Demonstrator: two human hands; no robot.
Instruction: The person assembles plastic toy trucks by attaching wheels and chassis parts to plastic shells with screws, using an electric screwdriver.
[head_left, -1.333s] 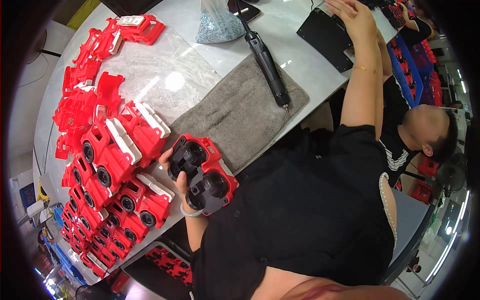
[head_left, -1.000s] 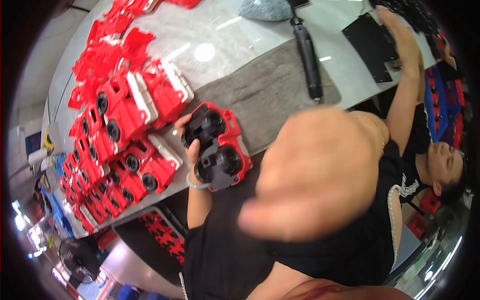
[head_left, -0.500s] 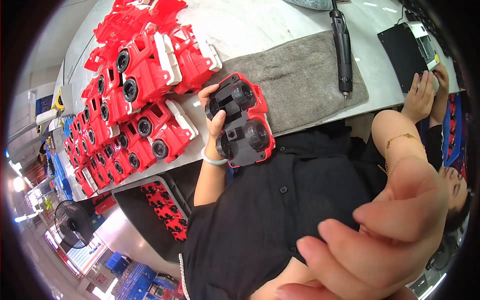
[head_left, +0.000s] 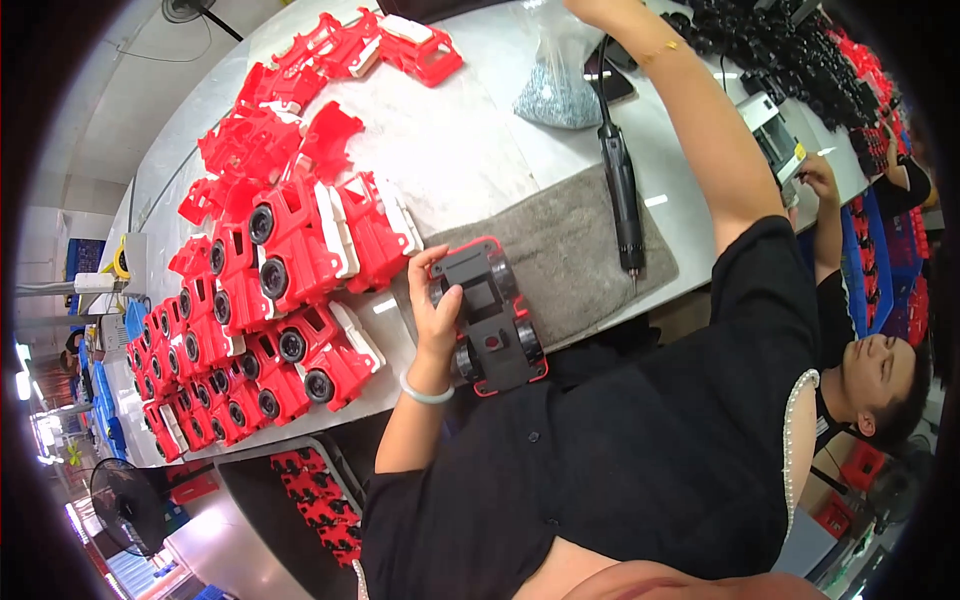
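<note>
Grasped red toy truck (head_left: 488,318) in left hand (head_left: 437,310), underside up by gray mat (head_left: 570,240), black base (head_left: 508,372) and wheels (head_left: 527,335) already on; had right hand (head_left: 603,10) near clear bag (head_left: 555,88), couldn't tell its cropped-off grip; had wheeled trucks (head_left: 295,235) stacked, wheelless-looking shells (head_left: 332,138) unfinished beyond.

The pale bench (head_left: 460,130) spreads out beyond the left hand (head_left: 437,310), with a grey cloth (head_left: 570,250) on it to that hand's right. A flat dark phone-like object (head_left: 620,90) lies near the right hand (head_left: 602,10). Farther right of both hands, a heap of small black parts (head_left: 790,50) covers the bench, and a co-worker in a black top (head_left: 828,325) has one hand just beside a white-framed device (head_left: 770,135). Behind the co-worker runs a blue trough (head_left: 868,275) of red parts. Well left of the left hand and lower stands a black fan (head_left: 125,505); above it, blue crates (head_left: 110,405).
</note>
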